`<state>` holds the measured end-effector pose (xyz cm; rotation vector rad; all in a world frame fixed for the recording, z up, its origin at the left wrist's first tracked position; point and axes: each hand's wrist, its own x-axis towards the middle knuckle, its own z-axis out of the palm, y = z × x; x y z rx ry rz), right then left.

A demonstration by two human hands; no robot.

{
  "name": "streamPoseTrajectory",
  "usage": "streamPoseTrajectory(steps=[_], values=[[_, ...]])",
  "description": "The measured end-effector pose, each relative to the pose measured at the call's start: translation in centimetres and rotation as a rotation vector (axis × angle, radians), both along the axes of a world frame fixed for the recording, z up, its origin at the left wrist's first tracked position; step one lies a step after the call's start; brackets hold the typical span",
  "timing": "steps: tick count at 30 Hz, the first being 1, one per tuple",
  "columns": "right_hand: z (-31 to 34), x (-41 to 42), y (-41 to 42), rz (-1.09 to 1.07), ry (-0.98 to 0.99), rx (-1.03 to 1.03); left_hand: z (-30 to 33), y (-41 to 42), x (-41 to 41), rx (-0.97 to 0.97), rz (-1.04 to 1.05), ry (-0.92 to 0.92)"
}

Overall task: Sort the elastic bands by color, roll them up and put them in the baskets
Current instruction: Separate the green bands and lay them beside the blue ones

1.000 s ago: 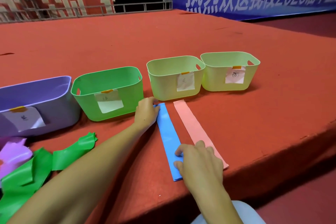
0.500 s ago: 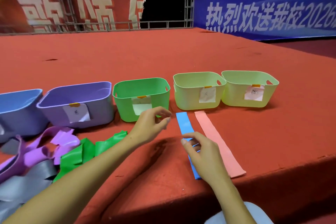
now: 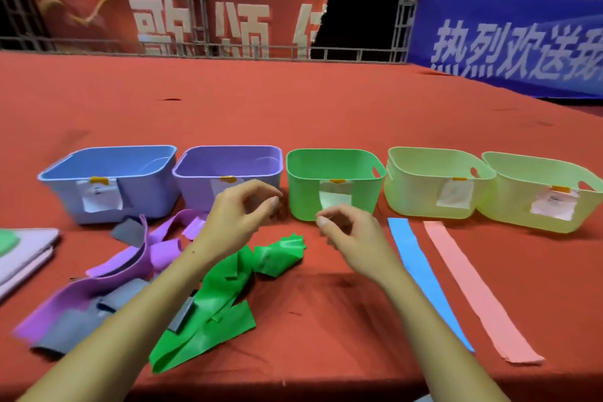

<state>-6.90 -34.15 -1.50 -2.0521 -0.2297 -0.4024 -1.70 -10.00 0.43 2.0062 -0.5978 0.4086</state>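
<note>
Hovering hands: left hand (image 3: 239, 217), right hand (image 3: 350, 233); fingers loosely curled, empty.
Green band (image 3: 222, 297): crumpled at 6 o'clock of green basket (image 3: 332, 170).
Handling: light, limp, likely stretchy; pinch one end.

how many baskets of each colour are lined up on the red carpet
blue basket: 1
purple basket: 1
green basket: 1
pale yellow-green baskets: 2
total: 5
</note>
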Motion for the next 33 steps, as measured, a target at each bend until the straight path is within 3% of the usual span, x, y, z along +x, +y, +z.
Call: streamPoseTrajectory(steps=[6, 10, 13, 18, 23, 27, 33], values=[[-3.4, 6.4, 3.0, 0.170, 0.159, -0.297, -4.0, 3.6, 2.4, -0.008, -0.034, 0.087], [-5.0, 7.4, 4.1, 0.230, 0.247, -0.384, -4.0, 4.2, 4.0, 0.021, -0.081, 0.126], [-4.7, 7.5, 4.4, 0.281, 0.266, -0.326, -3.4, 3.8, 4.8, 0.050, -0.160, 0.225], [-1.6, 6.2, 2.8, 0.336, 0.192, -0.145, -3.6, 3.2, 4.5, 0.308, -0.293, 0.273], [0.8, 4.9, 1.7, 0.378, 0.197, -0.003, -3.0, 3.6, 3.9, 0.186, -0.417, 0.356], [1.5, 4.4, 1.2, 0.393, 0.217, 0.033, -2.7, 4.5, 3.5, 0.200, -0.476, 0.396], [2.1, 4.1, -1.1, 0.369, 0.272, 0.044, -2.0, 5.6, 3.2, 0.024, -0.501, 0.548]])
